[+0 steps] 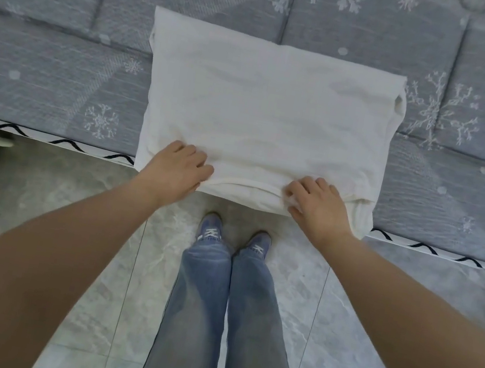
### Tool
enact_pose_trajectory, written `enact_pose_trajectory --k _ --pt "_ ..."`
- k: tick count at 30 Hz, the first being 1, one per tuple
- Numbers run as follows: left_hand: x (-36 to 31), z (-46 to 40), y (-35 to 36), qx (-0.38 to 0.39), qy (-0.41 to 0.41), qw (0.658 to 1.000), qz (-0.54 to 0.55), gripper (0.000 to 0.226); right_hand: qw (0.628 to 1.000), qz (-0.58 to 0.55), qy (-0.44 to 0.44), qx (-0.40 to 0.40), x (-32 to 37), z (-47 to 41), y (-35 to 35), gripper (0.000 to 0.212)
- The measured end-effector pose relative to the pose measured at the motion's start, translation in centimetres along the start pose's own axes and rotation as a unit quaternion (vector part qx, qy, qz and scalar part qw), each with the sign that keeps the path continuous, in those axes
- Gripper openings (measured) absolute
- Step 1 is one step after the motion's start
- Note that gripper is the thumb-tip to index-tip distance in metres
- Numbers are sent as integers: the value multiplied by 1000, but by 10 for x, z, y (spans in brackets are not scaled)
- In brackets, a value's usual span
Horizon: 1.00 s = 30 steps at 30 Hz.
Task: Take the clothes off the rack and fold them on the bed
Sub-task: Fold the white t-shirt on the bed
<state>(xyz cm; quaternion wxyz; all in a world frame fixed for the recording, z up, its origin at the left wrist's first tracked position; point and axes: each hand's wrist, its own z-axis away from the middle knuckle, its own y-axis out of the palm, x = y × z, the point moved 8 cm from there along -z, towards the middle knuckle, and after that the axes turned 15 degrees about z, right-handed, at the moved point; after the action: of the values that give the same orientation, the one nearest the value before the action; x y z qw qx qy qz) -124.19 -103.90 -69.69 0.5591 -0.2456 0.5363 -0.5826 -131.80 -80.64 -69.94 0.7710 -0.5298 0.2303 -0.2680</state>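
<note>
Gripping the white garment's [266,116] near edge, both hands' fingers [197,164] curl.

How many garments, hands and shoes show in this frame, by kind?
White garment on the bed: 1
Hands, left hand and right hand, gripping its near edge: 2
Shoes: 2
Total: 5

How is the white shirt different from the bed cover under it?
The white garment is plain, with no pattern; the bed cover is grey-blue with white snowflakes. The garment is a small folded rectangle; the cover spreads past the picture's edges. Both hands grip the garment's near edge; neither grips the cover. Both are cloth lying flat.
</note>
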Motion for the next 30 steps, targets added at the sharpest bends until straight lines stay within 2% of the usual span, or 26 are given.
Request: enact_pose_trajectory --k 3,9,10,14,20,23,25,27,30 --pt "-1 6 -3 -20 26 999 24 13 999 -30 23 -28 -1 3 1 11" --pt "-10 27 -6 -29 45 997 47 10 996 -55 69 -29 -3 20 -9 17" --pt "-12 29 -5 -21 40 998 46 10 995 -56 73 -28 -3 22 -10 18" --pt "-11 23 13 35 -35 999 22 17 989 -81 121 9 -8 14 -3 41" --pt "-15 10 6 29 -140 989 30 49 985 -108 136 -6 -7 -2 -6 18" --pt "-15 3 9 31 -130 991 1 41 991 -95 95 -11 -3 8 -7 14" --pt "-13 -2 10 29 -90 995 -15 37 993 -82 85 14 -4 17 -5 16" --pt "-18 0 10 68 -43 997 -9 33 991 -84 75 68 -5 21 -4 16" --pt "-28 4 17 108 19 994 12 27 969 -101 -2 227 4 19 -1 20"
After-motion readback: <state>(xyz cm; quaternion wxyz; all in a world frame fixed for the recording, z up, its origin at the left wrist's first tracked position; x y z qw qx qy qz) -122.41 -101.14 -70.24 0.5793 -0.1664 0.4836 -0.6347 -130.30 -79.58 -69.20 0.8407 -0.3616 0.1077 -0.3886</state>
